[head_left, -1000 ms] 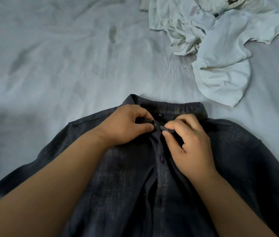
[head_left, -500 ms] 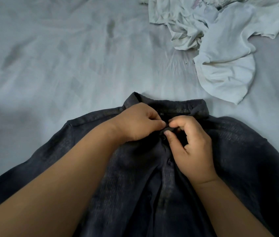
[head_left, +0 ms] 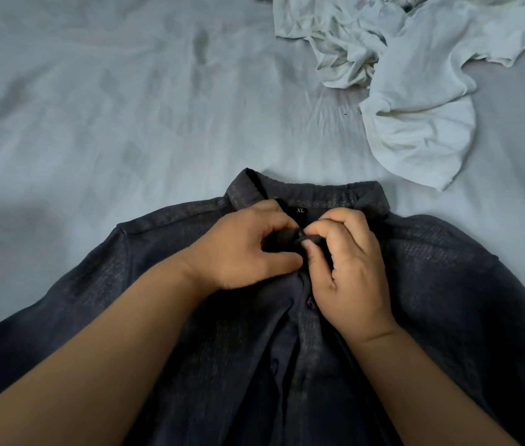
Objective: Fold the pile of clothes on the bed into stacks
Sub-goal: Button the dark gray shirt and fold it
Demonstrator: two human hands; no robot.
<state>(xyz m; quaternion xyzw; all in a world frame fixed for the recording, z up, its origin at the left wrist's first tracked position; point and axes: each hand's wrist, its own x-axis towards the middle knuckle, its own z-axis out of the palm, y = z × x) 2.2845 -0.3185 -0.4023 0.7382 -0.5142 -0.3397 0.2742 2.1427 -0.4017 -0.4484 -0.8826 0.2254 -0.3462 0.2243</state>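
Observation:
A dark grey button-up shirt [head_left: 441,284] lies face up on the bed, collar away from me, with an XL label inside the neck. My left hand [head_left: 242,249] pinches the left side of the placket just under the collar. My right hand [head_left: 348,268] pinches the right side of the placket at the top button. The two hands meet at the neck opening. A second button shows lower on the placket, and below it the front hangs open. A pile of white clothes [head_left: 415,78] lies crumpled at the upper right.
The pale grey bed sheet [head_left: 110,107] spreads wrinkled across the left and the far side. The white pile reaches close to the shirt's collar on the right.
Both hands stay at the top button. My fingers have shifted on the placket and pressed closer together; the view has tilted slightly, so the shirt sits a little higher.

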